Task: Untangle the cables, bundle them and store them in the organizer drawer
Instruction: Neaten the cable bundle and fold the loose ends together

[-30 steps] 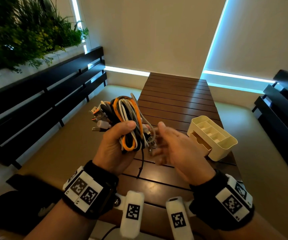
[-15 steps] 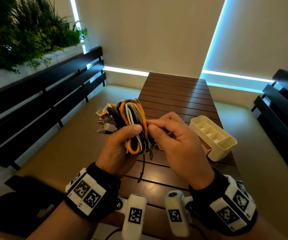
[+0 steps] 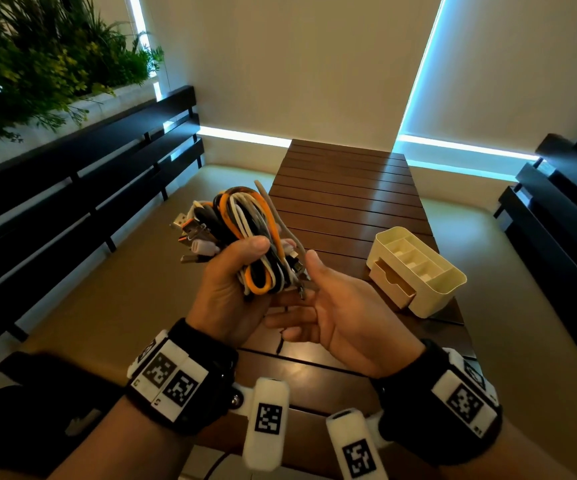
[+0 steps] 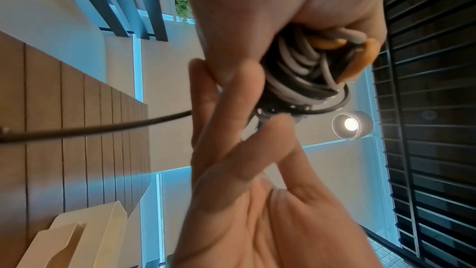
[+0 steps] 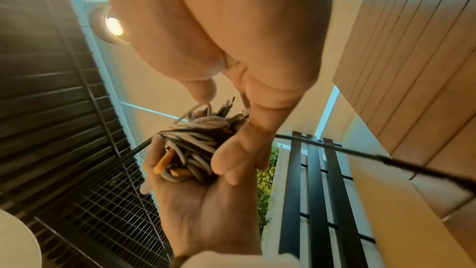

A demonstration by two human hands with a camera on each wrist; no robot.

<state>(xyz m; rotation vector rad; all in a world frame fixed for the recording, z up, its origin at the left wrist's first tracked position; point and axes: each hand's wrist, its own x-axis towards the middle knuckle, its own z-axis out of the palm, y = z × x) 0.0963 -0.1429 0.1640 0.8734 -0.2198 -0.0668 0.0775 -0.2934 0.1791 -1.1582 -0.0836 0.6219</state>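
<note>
My left hand (image 3: 245, 271) grips a coiled bundle of orange, white, grey and black cables (image 3: 245, 216), held up over the near left part of the wooden table (image 3: 349, 188). Several plugs stick out of the bundle to the left. My right hand (image 3: 301, 306) lies palm up beside and under the bundle, its fingers (image 4: 231, 129) straight and touching the cables' underside. A thin black cable (image 4: 103, 127) trails loose from the bundle. The cream organizer (image 3: 429, 282) stands on the table to the right, its drawer (image 3: 389, 282) slightly pulled out.
Black slatted benches run along the left (image 3: 72, 188) and the right (image 3: 557, 209) of the table. Green plants (image 3: 37, 57) sit behind the left bench. A dark bag (image 3: 20, 410) lies at the lower left.
Half a second ago my right hand's curled fingers were pinching at the bundle. It has since turned palm up and straightened its fingers under the bundle. The left hand keeps its grip.
</note>
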